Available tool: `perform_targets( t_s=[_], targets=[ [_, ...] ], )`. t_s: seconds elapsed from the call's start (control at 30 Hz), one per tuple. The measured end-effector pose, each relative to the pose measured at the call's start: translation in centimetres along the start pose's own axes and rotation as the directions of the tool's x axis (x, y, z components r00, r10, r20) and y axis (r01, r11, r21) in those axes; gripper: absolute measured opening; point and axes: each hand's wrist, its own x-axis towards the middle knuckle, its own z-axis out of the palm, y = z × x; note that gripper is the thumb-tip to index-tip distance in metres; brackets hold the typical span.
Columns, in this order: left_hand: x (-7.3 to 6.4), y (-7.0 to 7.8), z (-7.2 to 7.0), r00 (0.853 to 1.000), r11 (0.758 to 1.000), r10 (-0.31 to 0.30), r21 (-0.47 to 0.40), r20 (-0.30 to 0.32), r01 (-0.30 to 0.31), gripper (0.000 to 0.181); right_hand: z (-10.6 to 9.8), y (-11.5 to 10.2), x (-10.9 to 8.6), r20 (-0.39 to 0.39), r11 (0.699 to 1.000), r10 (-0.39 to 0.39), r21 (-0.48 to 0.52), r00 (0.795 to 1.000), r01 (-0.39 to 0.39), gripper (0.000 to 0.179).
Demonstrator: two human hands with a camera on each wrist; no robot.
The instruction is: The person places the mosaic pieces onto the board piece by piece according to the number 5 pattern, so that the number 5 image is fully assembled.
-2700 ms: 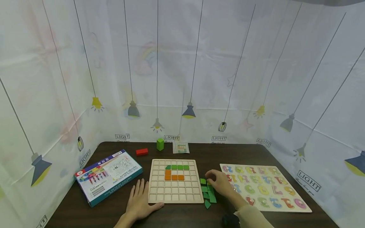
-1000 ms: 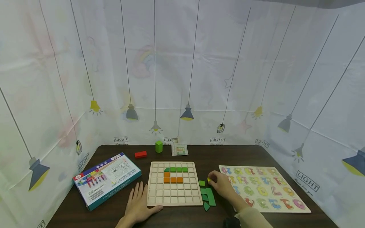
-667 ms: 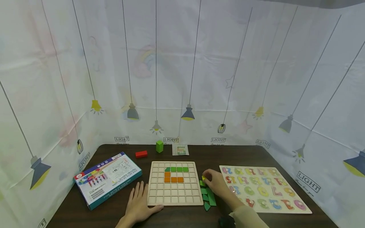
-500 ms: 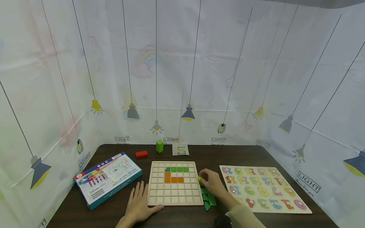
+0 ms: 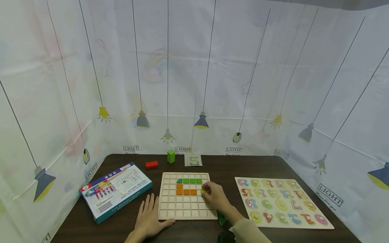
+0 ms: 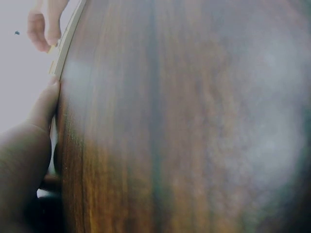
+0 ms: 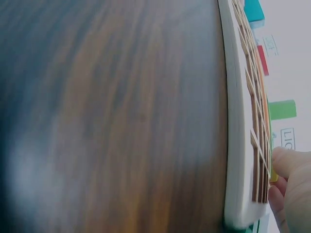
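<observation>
Backdrop (image 5: 182, 84) reads "LIGHT"; right hand (image 5: 217, 197) pinches yellow piece (image 5: 202, 191).

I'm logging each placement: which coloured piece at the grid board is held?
The yellow piece, pinched by the right hand; the row of green pieces and the orange pieces lie in the grid board.

Right hand (image 5: 216, 196) pinches yellow piece (image 5: 202, 191) over grid board (image 5: 179, 205); left hand (image 5: 147, 214) spread at board's corner
</observation>
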Motion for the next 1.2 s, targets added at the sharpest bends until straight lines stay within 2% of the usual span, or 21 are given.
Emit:
perform_targets(
  t_s=[0.27,0.47,0.7,1.2],
  targets=[
    [-0.1,-0.1,0.1,1.0,1.0,-0.007,0.022,-0.003,0.007,0.12,0.9,-0.7,0.4,0.024,1.0,0.006,0.013,1.0,-0.006,0.017],
    [0.0,0.0,-0.2,1.0,1.0,-0.01,0.026,0.022,0.009,0.12,1.1,-0.8,0.9,0.029,1.0,-0.006,-0.026,1.0,0.007,0.019],
    [-0.1,0.2,-0.4,1.0,1.0,-0.005,0.026,0.031,0.004,0.121,1.2,-0.9,0.9,0.06,0.999,0.022,-0.043,0.998,-0.019,0.018],
    [-0.2,0.3,-0.5,0.999,1.0,-0.01,0.02,0.032,0.01,0.12,1.2,-0.9,0.7,0.035,0.999,0.002,-0.047,0.999,-0.001,0.018]
  ],
)
